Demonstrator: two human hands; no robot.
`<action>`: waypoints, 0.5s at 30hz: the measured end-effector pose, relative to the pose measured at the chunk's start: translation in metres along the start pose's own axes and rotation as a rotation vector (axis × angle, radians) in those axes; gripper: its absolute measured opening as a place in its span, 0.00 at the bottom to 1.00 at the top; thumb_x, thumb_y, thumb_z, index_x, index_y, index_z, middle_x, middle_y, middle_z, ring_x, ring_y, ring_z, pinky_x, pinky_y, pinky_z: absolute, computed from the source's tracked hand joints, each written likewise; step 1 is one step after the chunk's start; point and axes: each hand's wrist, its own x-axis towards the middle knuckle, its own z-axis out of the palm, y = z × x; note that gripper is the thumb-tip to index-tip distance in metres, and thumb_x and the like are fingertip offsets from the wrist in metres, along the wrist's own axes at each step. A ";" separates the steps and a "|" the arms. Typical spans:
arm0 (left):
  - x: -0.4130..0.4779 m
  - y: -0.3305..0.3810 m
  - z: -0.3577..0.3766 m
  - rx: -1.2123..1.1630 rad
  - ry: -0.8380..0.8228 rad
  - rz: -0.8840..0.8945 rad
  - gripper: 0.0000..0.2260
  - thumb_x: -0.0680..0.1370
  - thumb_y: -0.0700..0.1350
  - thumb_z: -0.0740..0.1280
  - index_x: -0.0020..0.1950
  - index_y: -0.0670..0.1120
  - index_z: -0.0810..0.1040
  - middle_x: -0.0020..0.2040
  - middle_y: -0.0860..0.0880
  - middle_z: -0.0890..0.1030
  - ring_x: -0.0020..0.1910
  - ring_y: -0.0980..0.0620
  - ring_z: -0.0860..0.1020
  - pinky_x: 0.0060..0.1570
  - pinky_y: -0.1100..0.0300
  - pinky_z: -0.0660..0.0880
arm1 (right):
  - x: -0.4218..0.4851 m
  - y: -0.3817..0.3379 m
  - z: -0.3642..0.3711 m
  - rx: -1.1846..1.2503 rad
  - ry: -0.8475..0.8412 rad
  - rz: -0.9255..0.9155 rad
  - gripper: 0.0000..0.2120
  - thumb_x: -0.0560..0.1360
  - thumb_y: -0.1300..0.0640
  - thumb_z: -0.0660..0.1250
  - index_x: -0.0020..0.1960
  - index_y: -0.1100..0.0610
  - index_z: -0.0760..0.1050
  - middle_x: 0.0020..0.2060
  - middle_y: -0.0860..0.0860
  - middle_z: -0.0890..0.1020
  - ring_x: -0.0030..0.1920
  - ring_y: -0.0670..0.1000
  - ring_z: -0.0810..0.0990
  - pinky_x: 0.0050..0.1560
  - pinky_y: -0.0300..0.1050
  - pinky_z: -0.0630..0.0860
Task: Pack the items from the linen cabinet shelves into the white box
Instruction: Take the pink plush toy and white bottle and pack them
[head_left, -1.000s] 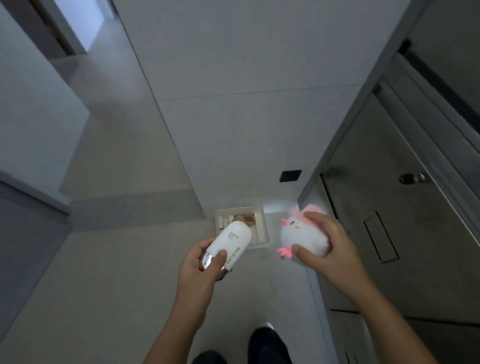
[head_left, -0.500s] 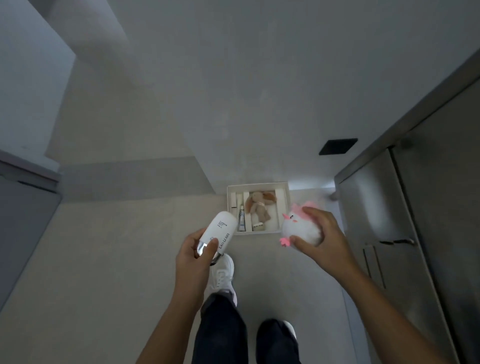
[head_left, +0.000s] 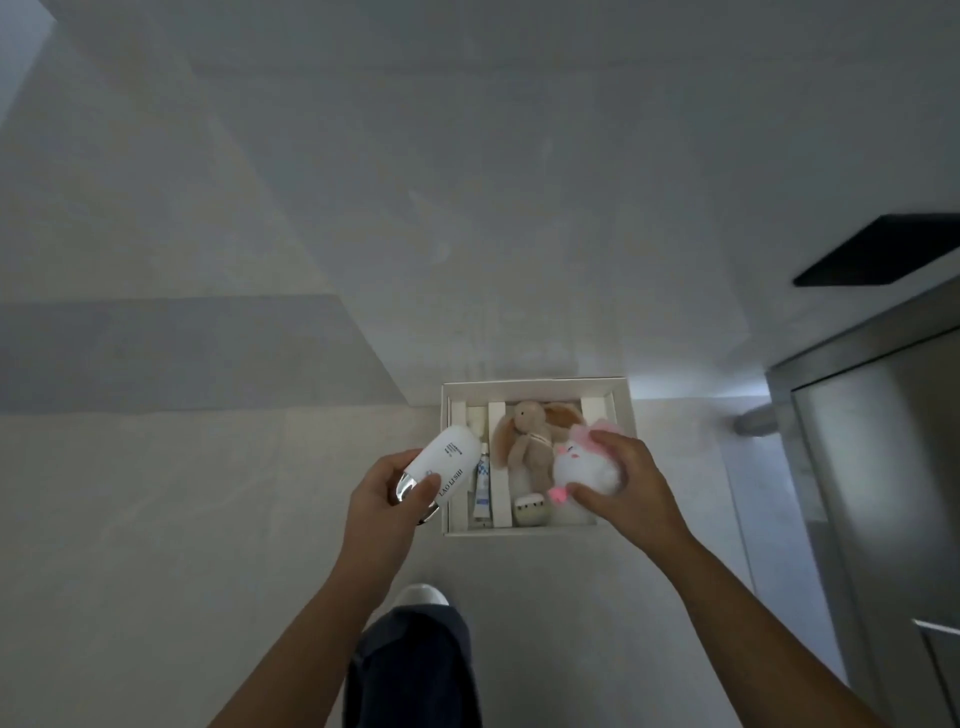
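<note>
Placing step; left hand (head_left: 387, 499) grips bottle (head_left: 449, 462) at 9 o'clock of white box (head_left: 535, 384); right hand (head_left: 628, 483) grips plush (head_left: 584, 465) above it; next probably lowering, releasing.

- A white bottle (head_left: 451, 463) with a silver cap is gripped by the left hand (head_left: 390, 498) at centre frame.
- A white-and-pink plush (head_left: 586, 464) is held by the right hand (head_left: 626, 482) over the white box (head_left: 535, 387).
- A beige bunny (head_left: 530, 434), a tube (head_left: 483, 486) and a small round item (head_left: 530, 510) are seen lying inside the box.
</note>
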 end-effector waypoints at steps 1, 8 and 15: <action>0.012 -0.013 0.003 0.012 -0.012 -0.001 0.08 0.75 0.37 0.66 0.48 0.51 0.75 0.47 0.51 0.78 0.44 0.54 0.77 0.32 0.71 0.75 | 0.011 0.012 0.008 -0.022 -0.018 -0.006 0.32 0.63 0.58 0.77 0.63 0.52 0.68 0.57 0.47 0.68 0.56 0.48 0.69 0.52 0.40 0.69; 0.078 -0.080 0.018 0.049 -0.048 0.025 0.09 0.75 0.38 0.66 0.48 0.53 0.75 0.49 0.52 0.77 0.46 0.54 0.77 0.34 0.69 0.77 | 0.061 0.086 0.050 -0.144 -0.154 -0.024 0.32 0.63 0.56 0.76 0.64 0.53 0.66 0.56 0.48 0.65 0.56 0.50 0.69 0.52 0.42 0.72; 0.112 -0.108 0.032 0.052 -0.107 0.112 0.09 0.74 0.38 0.67 0.50 0.51 0.75 0.49 0.50 0.78 0.47 0.52 0.78 0.36 0.66 0.78 | 0.092 0.132 0.066 -0.248 -0.206 -0.019 0.32 0.64 0.55 0.76 0.64 0.52 0.65 0.56 0.49 0.67 0.55 0.51 0.70 0.49 0.40 0.72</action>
